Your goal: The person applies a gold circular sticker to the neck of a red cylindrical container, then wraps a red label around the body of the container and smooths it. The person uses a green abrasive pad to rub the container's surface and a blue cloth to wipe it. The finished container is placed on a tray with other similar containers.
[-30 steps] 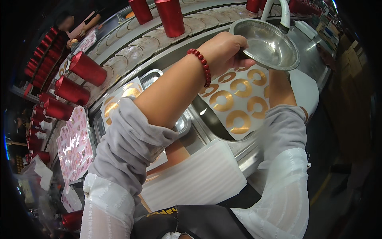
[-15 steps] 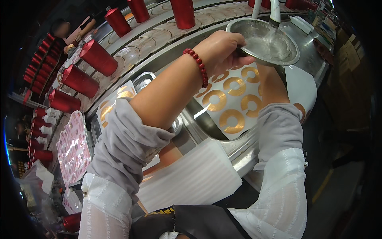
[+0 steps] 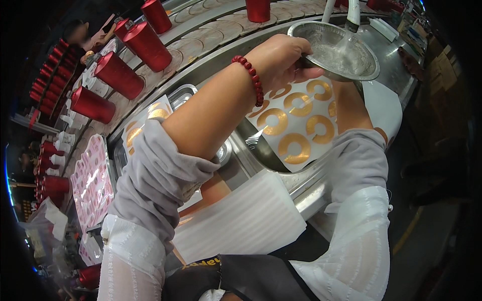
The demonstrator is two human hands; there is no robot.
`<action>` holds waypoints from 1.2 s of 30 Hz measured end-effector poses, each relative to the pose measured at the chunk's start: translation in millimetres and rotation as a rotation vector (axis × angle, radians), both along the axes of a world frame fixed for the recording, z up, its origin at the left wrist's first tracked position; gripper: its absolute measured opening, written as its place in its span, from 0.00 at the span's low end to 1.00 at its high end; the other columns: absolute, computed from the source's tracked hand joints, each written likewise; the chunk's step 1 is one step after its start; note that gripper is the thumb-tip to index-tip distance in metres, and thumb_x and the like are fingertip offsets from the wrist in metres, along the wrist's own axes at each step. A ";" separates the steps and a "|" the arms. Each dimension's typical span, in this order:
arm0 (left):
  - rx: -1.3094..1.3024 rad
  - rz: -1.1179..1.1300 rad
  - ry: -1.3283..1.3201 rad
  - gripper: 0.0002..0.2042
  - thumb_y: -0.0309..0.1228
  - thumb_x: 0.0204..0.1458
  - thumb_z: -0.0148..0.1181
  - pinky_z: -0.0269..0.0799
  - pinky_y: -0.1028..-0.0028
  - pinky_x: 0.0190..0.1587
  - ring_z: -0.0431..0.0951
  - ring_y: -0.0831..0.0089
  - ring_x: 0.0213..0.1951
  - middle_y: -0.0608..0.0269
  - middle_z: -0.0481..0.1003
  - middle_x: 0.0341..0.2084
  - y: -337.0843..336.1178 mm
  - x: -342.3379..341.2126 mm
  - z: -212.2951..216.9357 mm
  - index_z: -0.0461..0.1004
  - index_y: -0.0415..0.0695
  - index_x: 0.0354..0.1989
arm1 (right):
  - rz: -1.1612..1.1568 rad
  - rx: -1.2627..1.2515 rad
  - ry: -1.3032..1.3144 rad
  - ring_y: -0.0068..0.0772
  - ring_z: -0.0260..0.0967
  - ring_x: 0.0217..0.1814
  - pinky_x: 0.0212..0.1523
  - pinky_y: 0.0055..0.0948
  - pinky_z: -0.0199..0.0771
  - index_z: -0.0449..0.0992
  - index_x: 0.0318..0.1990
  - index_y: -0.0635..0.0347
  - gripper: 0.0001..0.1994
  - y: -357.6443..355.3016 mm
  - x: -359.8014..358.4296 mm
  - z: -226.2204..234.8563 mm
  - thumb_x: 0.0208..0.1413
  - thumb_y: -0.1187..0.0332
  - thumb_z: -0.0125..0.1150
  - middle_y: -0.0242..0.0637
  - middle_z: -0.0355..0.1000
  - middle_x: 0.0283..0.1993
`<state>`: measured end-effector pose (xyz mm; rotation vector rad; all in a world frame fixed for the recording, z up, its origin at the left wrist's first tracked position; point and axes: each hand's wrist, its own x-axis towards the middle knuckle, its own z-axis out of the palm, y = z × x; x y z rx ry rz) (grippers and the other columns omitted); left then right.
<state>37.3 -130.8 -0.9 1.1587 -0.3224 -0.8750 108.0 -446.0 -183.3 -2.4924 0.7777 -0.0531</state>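
Note:
Under a white tap [image 3: 353, 14] at the upper right, a round metal bowl [image 3: 351, 74] is tilted, with water running into it. My left hand [image 3: 283, 57] grips the bowl's near left rim, fingers closed; a red bead bracelet circles that wrist. Only the forearm of my right arm [image 3: 351, 108] shows, reaching up beneath the bowl. The bowl covers the right hand, so its fingers are hidden. Below the bowl, a white sheet with gold broken-ring stickers [image 3: 296, 125] lies over a metal sink basin [image 3: 258, 150].
Red bottles [image 3: 120, 75] ride a curved conveyor [image 3: 201, 42] beyond the sink. At left are a metal tray [image 3: 185, 94] and a pink patterned sheet [image 3: 94, 180]. White ribbed sheeting [image 3: 246, 220] lies in front of me. Another person [image 3: 88, 42] is at the far left.
The red bottles on the conveyor have shifted along to the right. My left hand still grips the bowl under the running water, with hardly any movement.

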 end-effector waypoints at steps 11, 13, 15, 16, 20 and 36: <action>-0.063 -0.101 0.004 0.11 0.24 0.62 0.46 0.82 0.72 0.34 0.83 0.61 0.32 0.43 0.75 0.36 -7.1 11.3 -8.8 0.66 0.24 0.42 | 0.147 -0.213 0.108 0.49 0.77 0.48 0.46 0.41 0.76 0.79 0.47 0.66 0.16 -22.2 -10.5 4.3 0.58 0.64 0.55 0.52 0.77 0.48; -0.044 -0.081 -0.024 0.11 0.24 0.63 0.46 0.81 0.73 0.32 0.82 0.61 0.31 0.42 0.74 0.34 -7.0 14.1 -14.1 0.65 0.24 0.40 | 0.171 -0.234 0.125 0.49 0.77 0.48 0.46 0.41 0.76 0.80 0.46 0.66 0.16 -23.5 -12.8 2.9 0.58 0.64 0.54 0.52 0.77 0.48; -0.032 -0.090 -0.001 0.11 0.25 0.63 0.47 0.81 0.73 0.31 0.82 0.60 0.31 0.42 0.74 0.34 -8.6 17.5 -15.9 0.65 0.24 0.40 | 0.192 -0.259 0.144 0.49 0.77 0.48 0.47 0.42 0.76 0.80 0.46 0.66 0.16 -26.9 -17.1 0.7 0.58 0.65 0.54 0.52 0.77 0.48; -0.037 -0.097 -0.002 0.11 0.24 0.63 0.47 0.82 0.74 0.31 0.83 0.60 0.32 0.42 0.74 0.34 -6.3 16.6 -15.1 0.64 0.23 0.40 | 0.199 -0.274 0.153 0.49 0.77 0.48 0.47 0.42 0.76 0.80 0.46 0.66 0.16 -30.2 -19.0 0.6 0.58 0.65 0.54 0.52 0.77 0.48; -0.072 -0.116 0.084 0.11 0.24 0.64 0.42 0.84 0.77 0.33 0.81 0.66 0.34 0.49 0.76 0.39 -6.7 20.6 -22.3 0.69 0.31 0.46 | 0.244 -0.329 0.195 0.50 0.77 0.49 0.48 0.42 0.76 0.80 0.45 0.66 0.15 -40.6 -31.1 -2.5 0.58 0.66 0.54 0.53 0.77 0.48; -0.109 -0.153 0.092 0.09 0.24 0.64 0.41 0.84 0.73 0.32 0.79 0.65 0.31 0.48 0.74 0.35 -17.7 16.3 -26.1 0.67 0.31 0.42 | 0.342 -0.454 0.385 0.49 0.75 0.54 0.53 0.41 0.74 0.82 0.42 0.65 0.13 -66.0 -78.0 -11.0 0.57 0.71 0.51 0.52 0.77 0.49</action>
